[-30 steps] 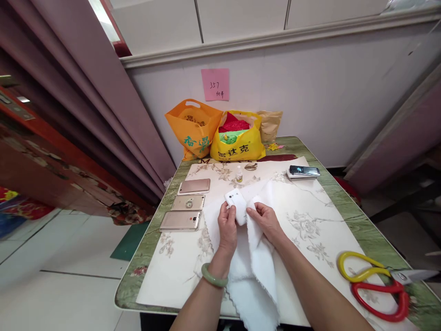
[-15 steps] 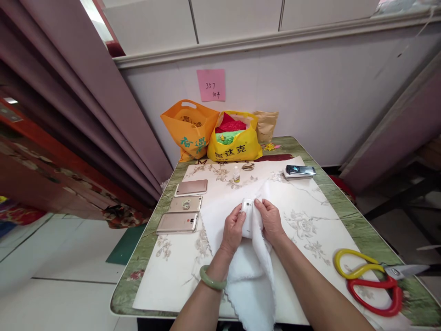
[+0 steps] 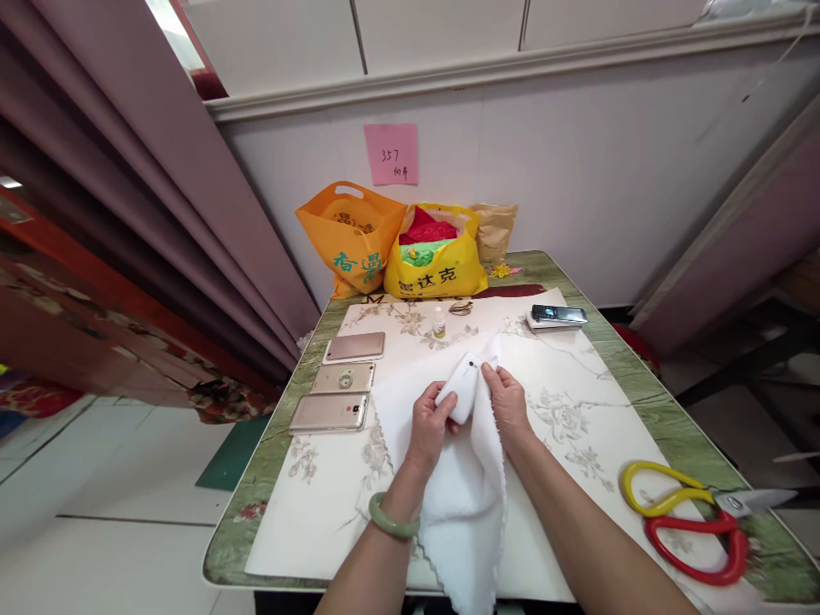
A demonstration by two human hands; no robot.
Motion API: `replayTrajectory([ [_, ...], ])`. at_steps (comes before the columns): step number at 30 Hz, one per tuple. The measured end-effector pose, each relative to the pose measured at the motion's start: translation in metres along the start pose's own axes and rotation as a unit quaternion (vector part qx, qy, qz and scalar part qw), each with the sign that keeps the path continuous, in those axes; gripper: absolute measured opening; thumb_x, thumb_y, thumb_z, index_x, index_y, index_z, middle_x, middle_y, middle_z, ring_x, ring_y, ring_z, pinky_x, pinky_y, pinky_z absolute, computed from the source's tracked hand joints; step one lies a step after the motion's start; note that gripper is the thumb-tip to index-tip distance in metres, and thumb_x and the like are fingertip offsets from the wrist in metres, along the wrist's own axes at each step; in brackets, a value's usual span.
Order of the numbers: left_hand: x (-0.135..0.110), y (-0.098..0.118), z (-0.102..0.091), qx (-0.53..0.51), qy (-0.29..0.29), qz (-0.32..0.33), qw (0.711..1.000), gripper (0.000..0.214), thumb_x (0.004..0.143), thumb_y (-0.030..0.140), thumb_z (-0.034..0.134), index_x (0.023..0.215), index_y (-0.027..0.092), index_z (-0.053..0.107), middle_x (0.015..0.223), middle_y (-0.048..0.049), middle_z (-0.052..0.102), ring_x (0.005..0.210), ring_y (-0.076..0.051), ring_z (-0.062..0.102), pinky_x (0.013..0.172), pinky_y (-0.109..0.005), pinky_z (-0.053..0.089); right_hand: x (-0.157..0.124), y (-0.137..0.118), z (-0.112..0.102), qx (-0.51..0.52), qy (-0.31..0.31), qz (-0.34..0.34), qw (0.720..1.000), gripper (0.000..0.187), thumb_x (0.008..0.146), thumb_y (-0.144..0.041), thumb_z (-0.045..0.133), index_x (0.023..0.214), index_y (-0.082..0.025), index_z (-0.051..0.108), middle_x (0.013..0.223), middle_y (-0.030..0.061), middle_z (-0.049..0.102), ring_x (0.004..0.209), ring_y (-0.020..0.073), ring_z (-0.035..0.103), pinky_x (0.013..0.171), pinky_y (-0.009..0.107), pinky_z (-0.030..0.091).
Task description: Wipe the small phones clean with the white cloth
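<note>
A white smartphone point(image 3: 462, 389) is tilted over the middle of the table, its back with the camera facing up. My left hand point(image 3: 430, 424) grips the phone's lower left side, thumb on top. My right hand point(image 3: 507, 399) pinches a fold of white cloth point(image 3: 458, 504) against the phone's upper right edge. The cloth lies under both hands and hangs over the table's front edge. Left of the cloth, three phones lie in a column: a rose-gold phone point(image 3: 355, 346), a gold phone with a ring point(image 3: 344, 378) and a larger gold phone point(image 3: 329, 414).
Large scissors point(image 3: 701, 521) with yellow and red handles lie at the right edge. A dark phone point(image 3: 559, 315) rests on a white one at back right. A small bottle point(image 3: 439, 322) stands behind the cloth. Orange point(image 3: 349, 235) and yellow point(image 3: 437, 278) bags stand at the back.
The white phone has tilted, its top leaning to the right. My right hand has moved slightly down and right with the cloth fold, exposing more of the phone's back.
</note>
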State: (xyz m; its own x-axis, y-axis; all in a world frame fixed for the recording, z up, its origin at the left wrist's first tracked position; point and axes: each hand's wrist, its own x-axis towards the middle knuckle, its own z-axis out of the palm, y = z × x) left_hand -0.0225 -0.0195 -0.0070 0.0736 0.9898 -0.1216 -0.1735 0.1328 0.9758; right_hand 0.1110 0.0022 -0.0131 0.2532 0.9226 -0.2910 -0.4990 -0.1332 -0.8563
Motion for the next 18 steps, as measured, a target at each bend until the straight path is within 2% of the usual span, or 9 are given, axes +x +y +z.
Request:
replayTrajectory([
  [3, 0.0, 0.002, -0.001, -0.011, 0.03, -0.009, 0.999, 0.028, 0.075, 0.04, 0.066, 0.089, 0.016, 0.063, 0.052, 0.0066, 0.048, 0.04, -0.006, 0.038, 0.037, -0.017, 0.03, 0.002, 0.005, -0.001, 0.006, -0.016, -0.023, 1.0, 0.041, 0.064, -0.053, 0.078, 0.076, -0.02, 0.057, 0.056, -0.0057, 0.056, 0.047, 0.0103, 0.045, 0.045, 0.023, 0.038],
  [8, -0.002, 0.005, 0.002, -0.072, 0.046, -0.016, 0.996, 0.026, 0.069, 0.036, 0.07, 0.084, 0.016, 0.063, 0.059, 0.0047, 0.053, 0.05, -0.007, 0.045, 0.045, -0.017, 0.037, 0.005, 0.01, -0.003, -0.012, -0.026, -0.05, 0.998, 0.04, 0.065, -0.053, 0.078, 0.074, -0.019, 0.057, 0.059, -0.005, 0.056, 0.051, 0.011, 0.046, 0.049, 0.023, 0.04],
  [11, -0.003, 0.005, 0.003, -0.069, 0.054, -0.013, 0.996, 0.031, 0.071, 0.04, 0.071, 0.088, 0.017, 0.063, 0.062, 0.0045, 0.055, 0.051, -0.007, 0.046, 0.045, -0.017, 0.038, 0.003, 0.007, -0.004, -0.02, -0.023, -0.037, 0.999, 0.041, 0.068, -0.056, 0.074, 0.075, -0.02, 0.057, 0.057, -0.006, 0.053, 0.049, 0.0107, 0.044, 0.047, 0.023, 0.037],
  [15, -0.002, 0.003, 0.004, -0.046, 0.092, 0.004, 0.995, 0.036, 0.076, 0.051, 0.066, 0.085, 0.018, 0.058, 0.055, 0.007, 0.047, 0.04, -0.006, 0.038, 0.035, -0.017, 0.03, 0.0, 0.001, -0.004, -0.037, -0.013, -0.024, 0.999, 0.042, 0.071, -0.06, 0.069, 0.075, -0.02, 0.058, 0.054, -0.0059, 0.052, 0.047, 0.0114, 0.042, 0.045, 0.024, 0.035],
  [18, -0.002, 0.003, 0.004, -0.032, 0.081, 0.023, 0.996, 0.037, 0.083, 0.056, 0.056, 0.082, 0.019, 0.052, 0.052, 0.0056, 0.051, 0.04, -0.009, 0.046, 0.04, -0.02, 0.038, -0.003, -0.003, -0.001, -0.043, -0.018, -0.026, 0.999, 0.043, 0.071, -0.061, 0.068, 0.072, -0.02, 0.056, 0.049, -0.0073, 0.047, 0.044, 0.0107, 0.038, 0.042, 0.024, 0.031],
])
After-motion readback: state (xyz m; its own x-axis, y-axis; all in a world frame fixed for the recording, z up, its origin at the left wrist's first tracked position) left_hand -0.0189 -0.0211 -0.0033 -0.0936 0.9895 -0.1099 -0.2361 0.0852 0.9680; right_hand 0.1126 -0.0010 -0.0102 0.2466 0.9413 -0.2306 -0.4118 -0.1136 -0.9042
